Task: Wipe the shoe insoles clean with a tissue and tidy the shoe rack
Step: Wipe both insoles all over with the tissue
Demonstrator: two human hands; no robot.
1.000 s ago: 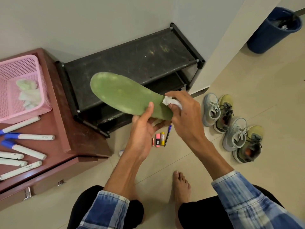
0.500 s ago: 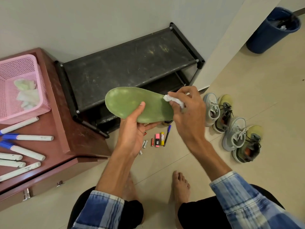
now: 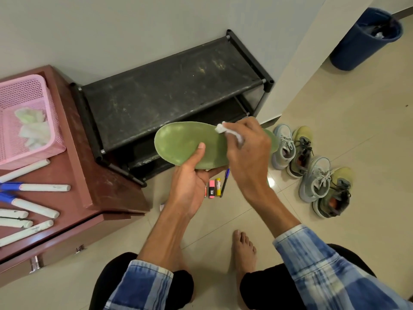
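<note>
A: Head view. Position of the insole to be logged.

B: The green insole (image 3: 178, 142) is held in the air in front of the black shoe rack (image 3: 167, 92), roughly level, toe end to the left. It is gripped by the left hand (image 3: 190, 182), with the fingers curled beneath and the thumb laid on the upper face.

A: And the wiping hand?

B: A crumpled white tissue (image 3: 221, 129) is pinched by the right hand (image 3: 248, 153) between thumb and fingertips and pressed on the insole's far edge, near mid-length. The heel end is partly hidden behind that hand.

A: Step in hand, as judged?

B: Wiping of this insole, under way. Pale patches are seen on the toe half, so that area is judged unfinished.

A: Notes for good execution.

B: Strokes are best drawn lengthwise, heel to toe, with the insole backed from below so that it is not bent. The thumb should be shifted so that the spot beneath it is reached. A fresh face of the tissue should be turned out once soiled.

A: Remainder?

B: Two pairs of shoes (image 3: 317, 175) are stood on the tiles right of the rack, and its top shelf is marked with dusty streaks. Crumpled pale wads lie in the pink basket (image 3: 52, 130) on the cabinet (image 3: 100, 186). Rack tidying is judged undone.
</note>
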